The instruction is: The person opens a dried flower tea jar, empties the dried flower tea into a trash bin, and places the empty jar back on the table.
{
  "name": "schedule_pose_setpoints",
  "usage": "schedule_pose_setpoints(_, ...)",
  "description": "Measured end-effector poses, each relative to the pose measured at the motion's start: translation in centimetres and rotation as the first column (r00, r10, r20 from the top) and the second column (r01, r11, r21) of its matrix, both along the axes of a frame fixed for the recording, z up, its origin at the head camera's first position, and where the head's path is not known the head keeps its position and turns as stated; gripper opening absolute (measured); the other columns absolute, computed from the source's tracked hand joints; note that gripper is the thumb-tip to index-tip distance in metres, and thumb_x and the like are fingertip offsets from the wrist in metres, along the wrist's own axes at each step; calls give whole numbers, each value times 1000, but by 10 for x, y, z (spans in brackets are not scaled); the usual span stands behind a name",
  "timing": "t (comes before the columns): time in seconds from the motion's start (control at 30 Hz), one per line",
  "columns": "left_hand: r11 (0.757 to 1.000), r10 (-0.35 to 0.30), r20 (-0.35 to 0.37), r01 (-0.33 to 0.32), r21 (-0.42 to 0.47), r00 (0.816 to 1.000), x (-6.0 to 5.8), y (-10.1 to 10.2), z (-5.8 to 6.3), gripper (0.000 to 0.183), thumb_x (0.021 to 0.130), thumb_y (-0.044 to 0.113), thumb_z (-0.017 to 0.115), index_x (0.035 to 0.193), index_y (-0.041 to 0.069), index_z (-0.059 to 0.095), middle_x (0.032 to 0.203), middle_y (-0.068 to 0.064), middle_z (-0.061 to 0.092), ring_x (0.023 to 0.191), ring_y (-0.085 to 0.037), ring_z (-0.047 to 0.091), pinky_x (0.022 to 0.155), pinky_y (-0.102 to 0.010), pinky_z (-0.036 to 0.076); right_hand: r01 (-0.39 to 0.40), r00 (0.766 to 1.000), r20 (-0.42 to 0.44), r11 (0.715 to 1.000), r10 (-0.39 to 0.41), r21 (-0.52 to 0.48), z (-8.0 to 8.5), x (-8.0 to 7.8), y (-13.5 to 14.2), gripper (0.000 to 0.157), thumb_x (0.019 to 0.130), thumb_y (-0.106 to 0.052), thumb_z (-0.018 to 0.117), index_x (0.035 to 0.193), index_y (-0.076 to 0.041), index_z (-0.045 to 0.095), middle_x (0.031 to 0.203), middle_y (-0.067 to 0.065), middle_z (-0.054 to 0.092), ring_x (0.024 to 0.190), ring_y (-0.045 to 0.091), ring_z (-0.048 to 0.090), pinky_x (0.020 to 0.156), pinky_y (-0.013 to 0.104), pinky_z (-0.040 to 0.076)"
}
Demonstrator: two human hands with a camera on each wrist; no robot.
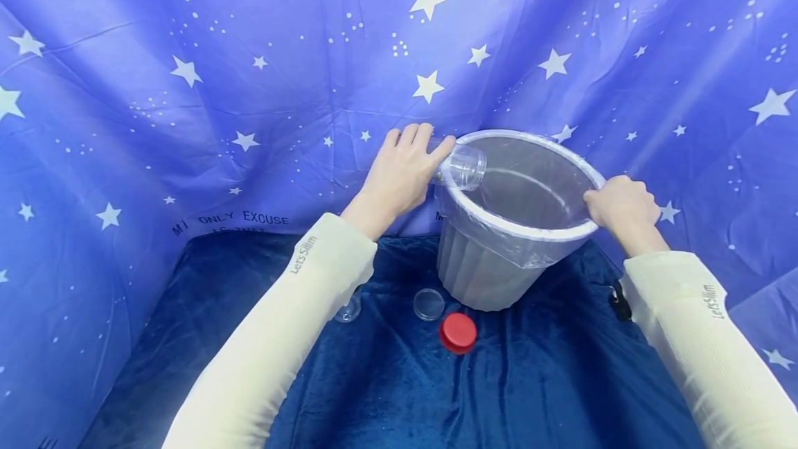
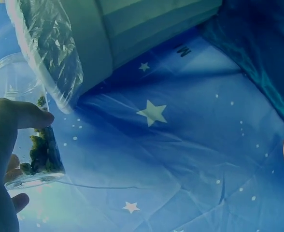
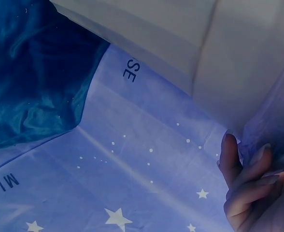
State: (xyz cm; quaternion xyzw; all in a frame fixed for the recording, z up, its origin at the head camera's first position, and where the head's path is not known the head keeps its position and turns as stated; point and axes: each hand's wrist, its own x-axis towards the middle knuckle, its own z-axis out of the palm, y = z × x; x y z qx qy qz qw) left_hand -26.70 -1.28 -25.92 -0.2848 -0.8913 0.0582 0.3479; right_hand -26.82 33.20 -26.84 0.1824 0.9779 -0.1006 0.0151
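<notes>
1. Two hands are engaged: the left hand (image 1: pixel 402 168) grips a clear jar (image 1: pixel 467 166); the right hand (image 1: pixel 623 210) grasps the far-right rim (image 1: pixel 536 231) of the grey bin (image 1: pixel 480 279).
2. Note the jar's position: tipped on its side at the bin's left edge, mouth inside the opening. Dark green contents (image 2: pixel 43 152) lie toward its base.
3. The step appears to be emptying the jar. Raise the base well above the mouth; a shallow tilt would probably leave residue.
4. Keep the mouth inside the liner (image 1: pixel 530 249) to prevent spillage.
5. Maintain the right-hand hold so that the bin does not shift.
6. Keep sleeves away from the red lid (image 1: pixel 458 331) and clear disc (image 1: pixel 429 304) on the blue cloth (image 1: pixel 386 386).
</notes>
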Motion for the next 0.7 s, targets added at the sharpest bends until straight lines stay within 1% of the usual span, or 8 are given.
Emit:
schedule_pose_setpoints(0.13,1000,-5,-43,5,-12,999,-1,3,0,39,90,14,57,128,19,51,118,-12,57,111,-30,57,88,-41,47,0,1000,-6,1000,0,-1,0,0,1,63,93,-38,40,117,20,48,119,44,49,110,60,50,81,62,46)
schedule_pose_setpoints(0.4,999,-7,-77,4,-47,997,-2,6,-2,37,92,13,54,129,20,51,116,-11,56,109,-29,56,87,-41,45,-3,1000,-9,1000,3,1,-1,-1,0,63,92,-37,40,117,20,49,119,45,49,110,60,50,81,63,46)
schedule_pose_setpoints(0.53,998,-23,-97,17,-56,995,-2,7,-2,37,93,14,55,129,20,51,116,-11,56,108,-28,55,87,-40,45,-2,1000,-10,1000,2,3,-1,-1,0,63,92,-37,40,117,20,49,119,45,49,110,60,50,81,63,46)
schedule_pose_setpoints(0.7,997,-55,-141,47,-61,989,0,10,-2,28,97,15,52,124,19,52,114,-10,56,106,-27,55,86,-39,45,-2,1000,-10,1000,2,1,-1,-1,0,63,92,-37,40,118,20,48,120,45,48,111,61,50,82,63,47)
